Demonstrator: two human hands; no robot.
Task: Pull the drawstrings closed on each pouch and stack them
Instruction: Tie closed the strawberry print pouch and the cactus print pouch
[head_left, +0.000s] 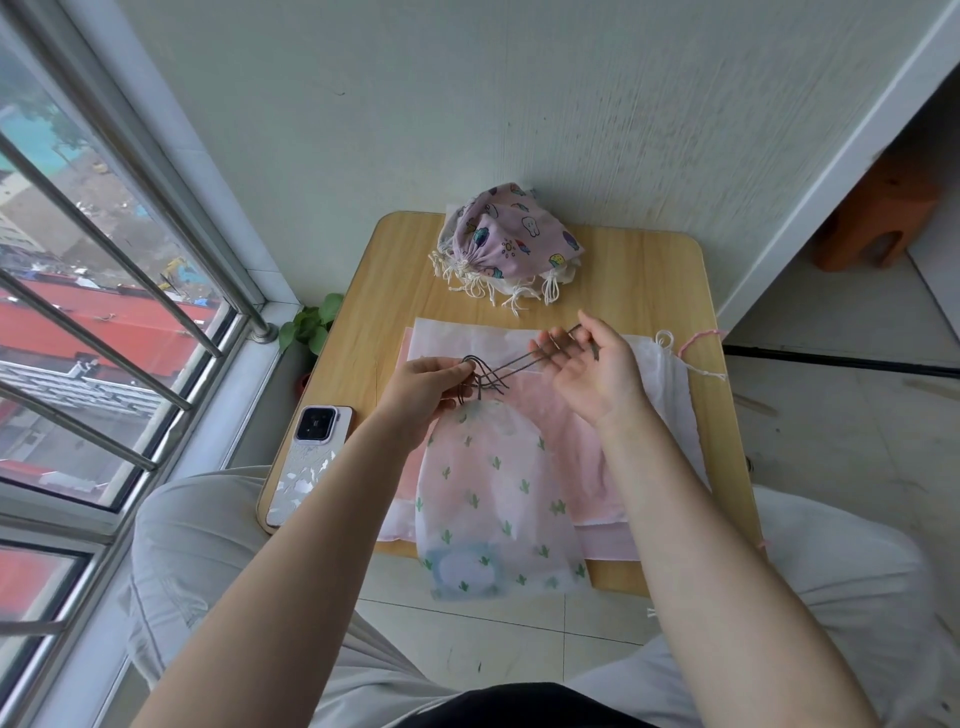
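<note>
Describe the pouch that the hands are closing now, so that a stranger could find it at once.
On the small wooden table by the window, find the flat pink pouches at the near edge. The cactus pouch lies on top of them, overhanging that edge. It alone is sheer white with green cacti and dark cords, which the left hand and right hand hold.

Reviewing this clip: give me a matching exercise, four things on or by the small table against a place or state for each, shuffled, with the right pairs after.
Things:
1. cactus-print pouch
2. purple cartoon-print pouch
3. phone
4. potted plant

Places or states:
A. lying along the table's left edge
B. off the table, in the corner by the window
C. top of the pile at the table's far edge
D. mouth gathered, dark cords stretched between left hand and right hand

Pairs: 1-D, 2-C, 3-A, 4-B
</note>
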